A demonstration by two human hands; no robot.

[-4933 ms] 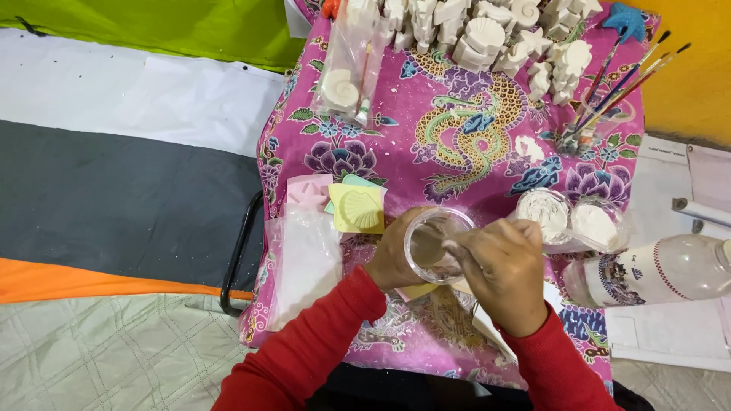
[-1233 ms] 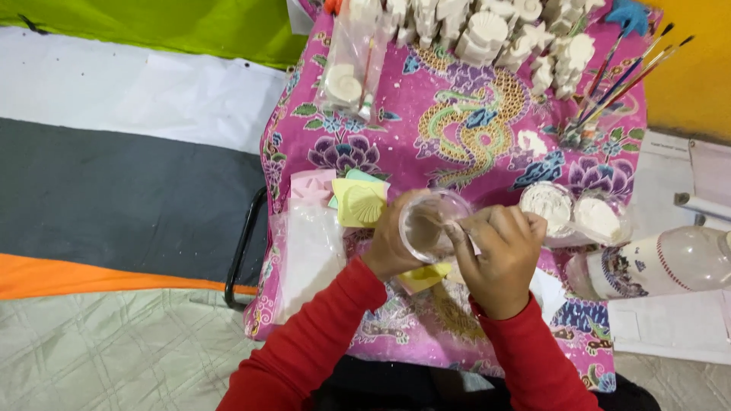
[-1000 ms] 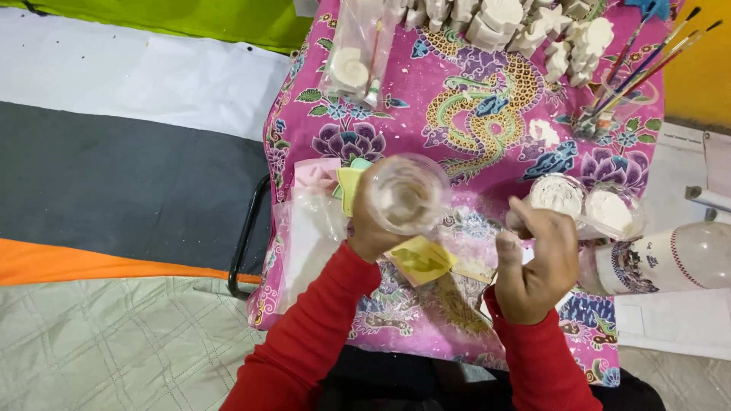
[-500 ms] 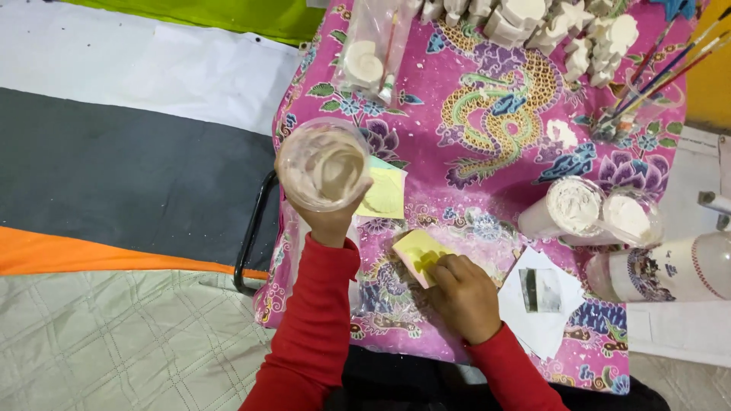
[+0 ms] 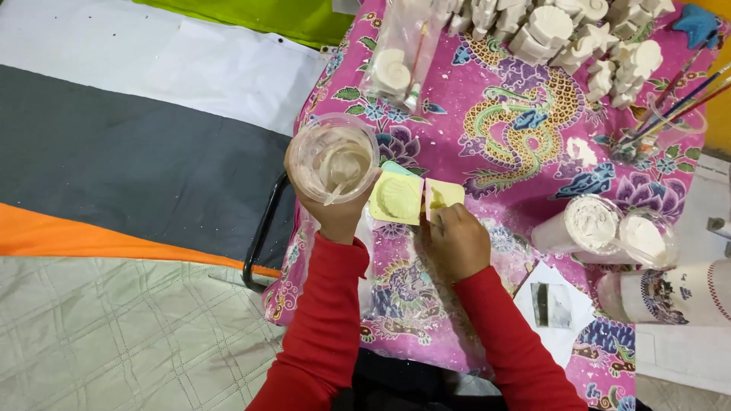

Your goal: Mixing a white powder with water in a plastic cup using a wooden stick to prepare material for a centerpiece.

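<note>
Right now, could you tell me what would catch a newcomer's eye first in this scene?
The bright pink patterned cloth covering the table stands out first. Over its left edge the left hand holds up a clear cup of pale liquid, while the right hand touches a small yellow mould. White plaster figures crowd the far edge.

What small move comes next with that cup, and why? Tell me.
Probably tip the cup over the yellow mould beside it. The left hand holds the cup raised, with pale mix and a stirrer inside, next to the shell-shaped mould. The right hand rests its fingers on the smaller yellow mould, steadying it, so both moulds lie ready.
</note>
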